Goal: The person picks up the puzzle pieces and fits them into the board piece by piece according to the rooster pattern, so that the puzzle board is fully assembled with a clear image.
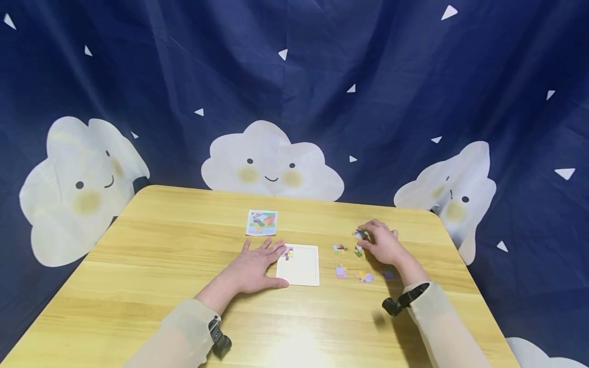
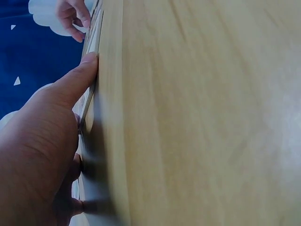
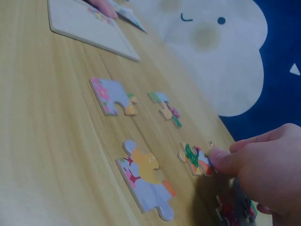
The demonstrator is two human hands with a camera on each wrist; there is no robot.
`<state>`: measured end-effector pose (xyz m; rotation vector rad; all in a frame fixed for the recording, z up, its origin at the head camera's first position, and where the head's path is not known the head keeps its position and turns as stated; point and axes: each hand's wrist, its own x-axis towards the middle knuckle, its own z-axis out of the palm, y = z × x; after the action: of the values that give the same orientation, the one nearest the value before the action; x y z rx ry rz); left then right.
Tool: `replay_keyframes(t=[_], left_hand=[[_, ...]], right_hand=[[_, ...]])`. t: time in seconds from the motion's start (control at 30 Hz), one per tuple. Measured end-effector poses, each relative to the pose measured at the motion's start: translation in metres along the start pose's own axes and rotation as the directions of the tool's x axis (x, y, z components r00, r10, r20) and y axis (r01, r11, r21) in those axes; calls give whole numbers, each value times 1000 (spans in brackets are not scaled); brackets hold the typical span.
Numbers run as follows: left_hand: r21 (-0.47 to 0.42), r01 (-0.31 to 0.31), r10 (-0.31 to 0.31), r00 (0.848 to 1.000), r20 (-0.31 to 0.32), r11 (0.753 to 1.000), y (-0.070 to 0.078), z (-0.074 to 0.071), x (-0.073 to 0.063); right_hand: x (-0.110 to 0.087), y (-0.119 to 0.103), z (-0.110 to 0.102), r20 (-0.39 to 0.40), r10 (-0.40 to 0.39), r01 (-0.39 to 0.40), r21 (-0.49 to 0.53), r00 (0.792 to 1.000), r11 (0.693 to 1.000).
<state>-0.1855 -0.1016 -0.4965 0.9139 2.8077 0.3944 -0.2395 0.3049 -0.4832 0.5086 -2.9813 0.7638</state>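
My left hand (image 1: 255, 268) rests at the left side of a white square puzzle tray (image 1: 303, 268), fingers spread. Its thumb (image 2: 77, 77) presses the tray's near edge, and the index fingertip lies by a small colourful puzzle piece (image 1: 289, 253) in the upper left corner. Over on the right, my right hand (image 1: 386, 245) bends thumb and fingers around a multicoloured puzzle piece (image 1: 360, 234), mostly hidden by the thumb in the right wrist view. Just beside that thumb lies a green and orange piece (image 3: 192, 157).
A picture card (image 1: 261, 223) with a colourful bird lies behind the tray. More loose pieces spread right of the tray: a lilac and pink one (image 3: 109, 94), a yellow and lilac one (image 3: 143, 176), and a small green and pink one (image 3: 164, 108). A shaded piece (image 3: 228, 209) sits under the right hand.
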Motion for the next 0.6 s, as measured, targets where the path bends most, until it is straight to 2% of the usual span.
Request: replay_keyframes(t=[0.27,0.6], left_hand=[[2,-11,11,1000,-15,1000,1,0,0],[6,-6,6,1000,-15,1000,0,1,0]], right_hand=[[7,1,0,24,28,-28,1,999,1000],[10,0,6,-5,86,-86,29,996,996]])
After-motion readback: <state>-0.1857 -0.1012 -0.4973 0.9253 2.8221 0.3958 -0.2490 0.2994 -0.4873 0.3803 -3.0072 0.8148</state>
